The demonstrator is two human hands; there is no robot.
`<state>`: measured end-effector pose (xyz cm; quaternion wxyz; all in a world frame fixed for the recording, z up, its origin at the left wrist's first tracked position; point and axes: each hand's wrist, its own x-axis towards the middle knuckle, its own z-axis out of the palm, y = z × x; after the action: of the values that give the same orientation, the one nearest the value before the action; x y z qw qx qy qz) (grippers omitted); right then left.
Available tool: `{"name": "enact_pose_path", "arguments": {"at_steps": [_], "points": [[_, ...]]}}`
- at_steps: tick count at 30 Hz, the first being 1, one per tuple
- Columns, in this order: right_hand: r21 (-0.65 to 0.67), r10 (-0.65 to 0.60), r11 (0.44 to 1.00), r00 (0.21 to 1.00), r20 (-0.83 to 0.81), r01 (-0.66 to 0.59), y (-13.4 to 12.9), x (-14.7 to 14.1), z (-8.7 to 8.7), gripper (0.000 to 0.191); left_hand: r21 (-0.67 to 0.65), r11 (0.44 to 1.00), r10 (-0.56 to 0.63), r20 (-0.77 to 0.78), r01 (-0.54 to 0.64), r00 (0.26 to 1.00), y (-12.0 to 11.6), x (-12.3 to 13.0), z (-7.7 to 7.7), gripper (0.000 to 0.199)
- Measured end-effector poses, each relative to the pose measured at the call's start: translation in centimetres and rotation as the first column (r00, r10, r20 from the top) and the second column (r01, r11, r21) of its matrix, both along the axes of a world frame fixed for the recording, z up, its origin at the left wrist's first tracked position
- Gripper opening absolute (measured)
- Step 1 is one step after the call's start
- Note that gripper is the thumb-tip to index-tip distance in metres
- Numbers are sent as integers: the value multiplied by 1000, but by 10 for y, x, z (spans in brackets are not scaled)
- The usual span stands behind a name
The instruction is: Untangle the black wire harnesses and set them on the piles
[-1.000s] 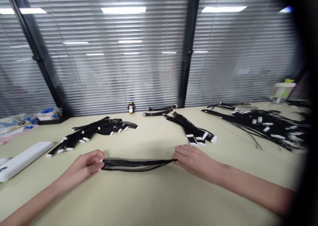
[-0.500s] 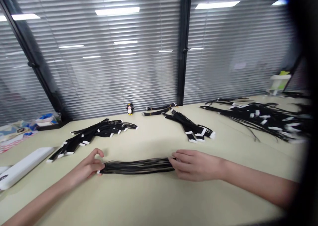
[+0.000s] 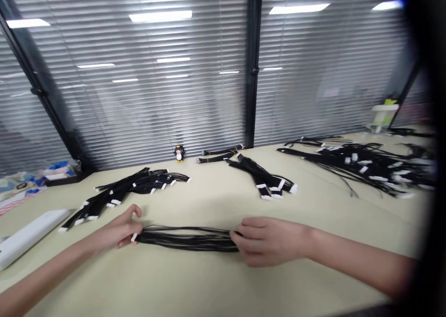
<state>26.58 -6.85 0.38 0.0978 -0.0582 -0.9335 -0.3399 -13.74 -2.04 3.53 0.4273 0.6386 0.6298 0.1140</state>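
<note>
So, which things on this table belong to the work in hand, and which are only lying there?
In the work:
- black cable bundle, held by left hand and right hand
- probably the similar connector-ended cables: left pile, middle pile, right pile

Apparently just lying about:
- penguin figure
- long white object
</note>
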Motion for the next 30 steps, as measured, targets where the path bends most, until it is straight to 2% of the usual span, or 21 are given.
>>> {"name": "enact_pose_path", "arguments": {"at_steps": [5,11,15,19,21,23,27,30], "points": [[-14,-37,999,998,-54,36,-20,-4,3,22,-112,990,-81,29,84,996,7,1,13,36],[36,-81,996,997,-11,81,-27,-2,4,27,-126,986,-113,-23,109,993,11,9,18,34],[-82,-147,986,989,-7,146,-24,1,-3,30,-122,984,-137,-17,134,990,13,10,18,30],[-262,-225,944,972,-65,201,-26,6,-9,38,-135,975,-179,-8,176,984,18,7,17,26],[-345,-268,912,960,-87,223,-31,5,-7,42,-141,968,-212,-17,207,977,19,5,17,22],[-444,-349,856,929,-121,264,-37,1,-2,41,-143,961,-243,-28,237,969,20,4,18,20],[-664,-542,680,824,-168,312,-41,-8,10,28,-125,952,-289,-63,280,955,17,4,20,18],[-779,-584,561,801,-132,281,-35,-10,14,24,-122,947,-311,-116,297,943,14,3,20,20]]}}
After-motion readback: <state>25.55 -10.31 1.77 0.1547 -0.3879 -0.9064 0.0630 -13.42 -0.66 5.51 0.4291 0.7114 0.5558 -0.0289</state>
